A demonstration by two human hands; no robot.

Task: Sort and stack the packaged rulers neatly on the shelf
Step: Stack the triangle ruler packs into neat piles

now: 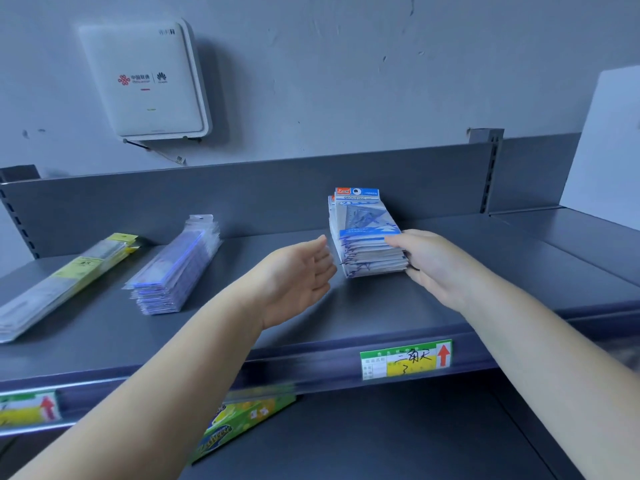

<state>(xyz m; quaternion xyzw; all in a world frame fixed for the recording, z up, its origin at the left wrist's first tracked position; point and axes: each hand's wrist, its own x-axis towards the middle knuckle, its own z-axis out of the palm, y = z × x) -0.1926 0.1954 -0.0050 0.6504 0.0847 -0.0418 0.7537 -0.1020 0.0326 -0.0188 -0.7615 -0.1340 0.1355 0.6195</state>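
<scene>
— Gripping the near right corner of the blue stack (pixel 367 237) is my right hand (pixel 436 265): thumb on the top pack, the other fingers curled under the bottom ones.

— And your left?

— My left hand (pixel 301 275) is open, fingers straight, palm facing the stack's left side. It sits just beside the packs, and I can't tell if the fingertips touch them.

— Where is that stack?

— On the upper shelf (pixel 381 306), right of its middle, with its far end close to the back panel. The top pack reads "GEOMETRIC" and shows a set square through the clear front. Its edges are fairly even, the lower packs fanning out a little at the near end.

— Anything else there?

— Two more piles to the left, well apart from mine. A clear pile (pixel 176 265) with blue edges lies at an angle, its packs slipping sideways. Farther left lies a yellow pile (pixel 65 282) of long packs, also askew.

— Around that?

— A green price tag (pixel 406 358) with a red arrow on the shelf's front lip, another tag (pixel 27 408) at the far left. A green box (pixel 242 424) on the lower shelf. A white router (pixel 145 77) on the wall above.
</scene>
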